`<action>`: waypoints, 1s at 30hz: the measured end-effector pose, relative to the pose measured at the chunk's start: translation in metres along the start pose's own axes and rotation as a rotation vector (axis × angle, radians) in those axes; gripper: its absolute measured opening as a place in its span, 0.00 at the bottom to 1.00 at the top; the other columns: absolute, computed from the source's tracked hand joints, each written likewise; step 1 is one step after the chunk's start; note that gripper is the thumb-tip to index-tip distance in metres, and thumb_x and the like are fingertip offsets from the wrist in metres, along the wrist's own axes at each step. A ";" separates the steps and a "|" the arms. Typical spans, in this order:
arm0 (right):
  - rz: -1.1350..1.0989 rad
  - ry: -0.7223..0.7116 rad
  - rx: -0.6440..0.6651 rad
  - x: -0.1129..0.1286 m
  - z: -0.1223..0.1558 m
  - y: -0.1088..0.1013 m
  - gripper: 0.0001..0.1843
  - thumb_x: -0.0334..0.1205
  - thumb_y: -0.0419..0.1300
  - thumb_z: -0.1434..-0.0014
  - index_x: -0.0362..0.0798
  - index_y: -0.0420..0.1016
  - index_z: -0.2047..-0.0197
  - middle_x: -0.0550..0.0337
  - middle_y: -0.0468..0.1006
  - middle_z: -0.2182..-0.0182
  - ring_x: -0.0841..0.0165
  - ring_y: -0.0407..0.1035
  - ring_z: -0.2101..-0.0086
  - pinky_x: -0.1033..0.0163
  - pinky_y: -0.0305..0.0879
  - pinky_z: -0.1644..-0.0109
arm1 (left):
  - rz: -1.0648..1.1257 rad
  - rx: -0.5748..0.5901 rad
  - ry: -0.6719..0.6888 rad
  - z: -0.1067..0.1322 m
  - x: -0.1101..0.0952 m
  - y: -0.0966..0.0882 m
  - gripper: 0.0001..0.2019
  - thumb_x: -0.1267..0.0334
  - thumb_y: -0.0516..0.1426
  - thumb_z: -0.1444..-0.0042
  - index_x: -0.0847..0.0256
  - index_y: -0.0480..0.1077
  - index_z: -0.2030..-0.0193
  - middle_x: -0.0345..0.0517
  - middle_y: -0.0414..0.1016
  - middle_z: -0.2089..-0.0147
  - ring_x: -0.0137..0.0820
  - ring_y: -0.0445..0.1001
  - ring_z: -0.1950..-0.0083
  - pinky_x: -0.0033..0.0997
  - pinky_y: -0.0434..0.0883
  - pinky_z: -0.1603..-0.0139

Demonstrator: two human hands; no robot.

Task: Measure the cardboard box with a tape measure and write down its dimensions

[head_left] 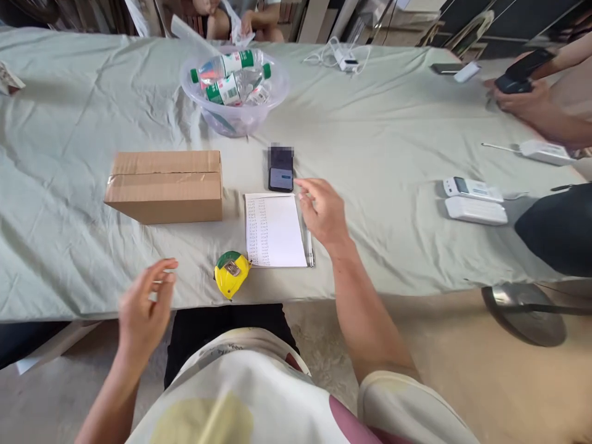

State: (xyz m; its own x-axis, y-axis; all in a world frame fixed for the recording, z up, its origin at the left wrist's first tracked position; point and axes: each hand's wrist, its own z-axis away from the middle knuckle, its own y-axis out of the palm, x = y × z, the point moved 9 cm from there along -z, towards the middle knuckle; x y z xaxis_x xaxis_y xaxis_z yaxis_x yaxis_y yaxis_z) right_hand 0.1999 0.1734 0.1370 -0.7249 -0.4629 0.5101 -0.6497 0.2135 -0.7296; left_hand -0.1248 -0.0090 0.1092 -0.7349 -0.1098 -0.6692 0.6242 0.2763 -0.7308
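Holding nothing in the left hand [147, 301], raised well left of the notepad [283, 237] and nearer the body, with thumb and fingers parted. Can see a yellow-and-green tape measure [231, 275] just beside the notepad's near left corner. On the notepad, can make out two handwritten columns [258, 231], too small to read. Grasping nothing in the right hand [309, 196] either, with thumb and forefinger apart over the notepad's far right corner, just beside the phone [280, 176]; cannot tell whether touching.

Left of the notepad and farther off, can see a closed cardboard box [169, 188] with contents hidden. Directly beyond the notepad, can see that phone, showing illegible text on a lit screen. Farther beyond the notepad, slightly left, can see a translucent basin [245, 123] holding green-capped plastic bottles [226, 90] with green-and-white labels [237, 60], too small to read.
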 end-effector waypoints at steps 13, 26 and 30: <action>0.098 0.170 0.357 -0.056 0.021 0.086 0.23 0.37 0.52 0.37 0.46 0.75 0.41 0.47 0.74 0.39 0.50 0.67 0.39 0.36 0.63 0.36 | -0.203 0.399 0.171 0.010 -0.037 0.127 0.49 0.59 0.69 0.50 0.60 0.48 0.26 0.66 0.62 0.29 0.59 0.64 0.32 0.61 0.66 0.38; -0.726 0.199 0.571 0.077 0.092 0.097 0.19 0.48 0.61 0.37 0.52 0.74 0.44 0.53 0.81 0.52 0.63 0.76 0.54 0.58 0.75 0.54 | 0.830 0.489 -0.423 0.030 0.019 0.106 0.36 0.55 0.64 0.47 0.59 0.60 0.33 0.56 0.70 0.38 0.44 0.73 0.42 0.41 0.70 0.44; -0.833 0.370 0.612 0.106 0.120 0.121 0.09 0.48 0.60 0.36 0.52 0.74 0.62 0.62 0.78 0.69 0.67 0.74 0.68 0.60 0.72 0.62 | 0.933 0.578 -0.416 0.046 0.019 0.096 0.38 0.58 0.64 0.46 0.56 0.56 0.29 0.53 0.70 0.39 0.41 0.73 0.45 0.38 0.71 0.46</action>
State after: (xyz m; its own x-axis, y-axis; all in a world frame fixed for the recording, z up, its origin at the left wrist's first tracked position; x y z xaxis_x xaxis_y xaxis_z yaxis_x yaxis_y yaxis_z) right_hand 0.0716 0.0472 0.0483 -0.2023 0.0450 0.9783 -0.8182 -0.5567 -0.1435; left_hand -0.0663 -0.0281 0.0204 0.1477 -0.4272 -0.8920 0.9815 -0.0478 0.1855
